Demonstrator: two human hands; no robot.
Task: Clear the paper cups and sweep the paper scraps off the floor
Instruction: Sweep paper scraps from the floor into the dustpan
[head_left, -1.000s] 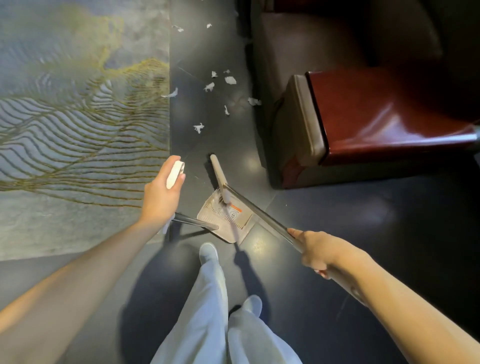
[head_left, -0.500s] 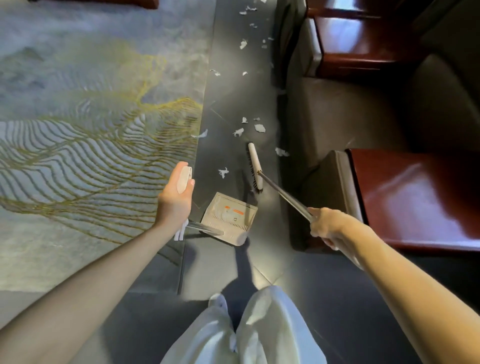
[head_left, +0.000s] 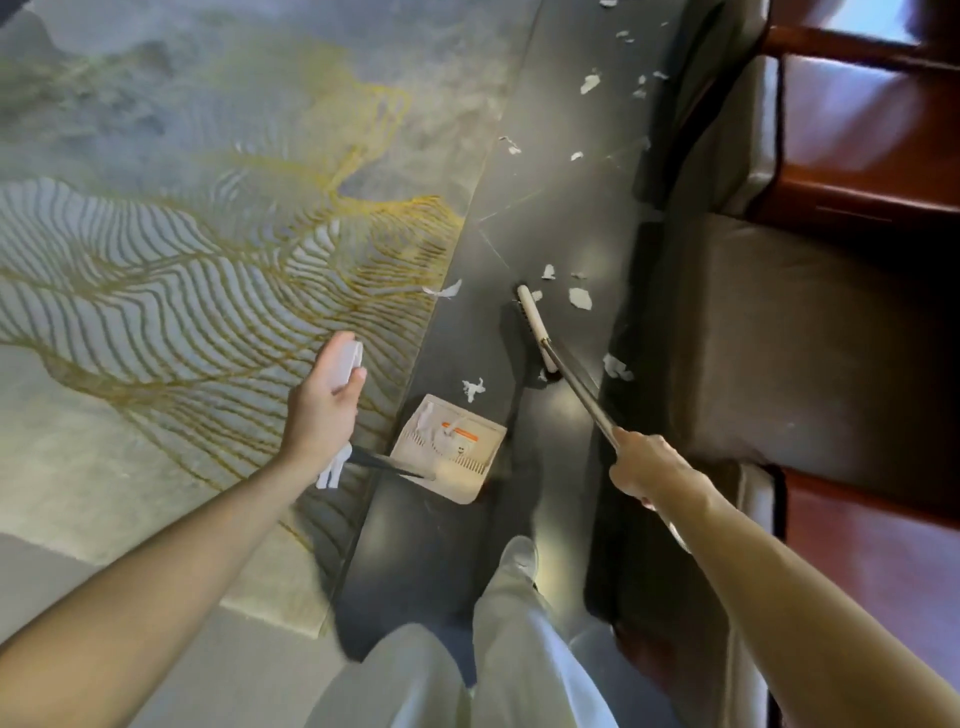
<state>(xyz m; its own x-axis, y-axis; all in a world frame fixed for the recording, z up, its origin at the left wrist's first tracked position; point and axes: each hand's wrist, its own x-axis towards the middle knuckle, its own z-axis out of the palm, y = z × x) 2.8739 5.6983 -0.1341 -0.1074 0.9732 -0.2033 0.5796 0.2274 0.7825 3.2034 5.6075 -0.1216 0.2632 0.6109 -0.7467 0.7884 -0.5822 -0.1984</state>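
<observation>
My left hand (head_left: 324, 410) grips the white top of the dustpan handle (head_left: 347, 361). Its beige dustpan (head_left: 451, 448) rests on the dark floor with a few scraps in it. My right hand (head_left: 647, 465) is closed on the metal broom pole (head_left: 582, 392). The pale broom head (head_left: 535, 328) stands on the floor beyond the pan. White paper scraps (head_left: 580, 298) lie just right of the broom head, one scrap (head_left: 472, 388) between broom and pan, another scrap (head_left: 616, 366) by the sofa, and several more scraps (head_left: 589, 83) farther up the strip. No paper cups are in view.
A grey rug with gold lines (head_left: 208, 249) covers the floor to the left, its edge beside the pan. Dark sofas with red-brown wooden arms (head_left: 857, 171) line the right side. My feet in white trousers (head_left: 514, 613) stand on the narrow dark floor strip (head_left: 561, 208).
I have stepped forward along the strip. The broom head has moved away from the dustpan and up towards the cluster of scraps. The dustpan has come along with my left hand.
</observation>
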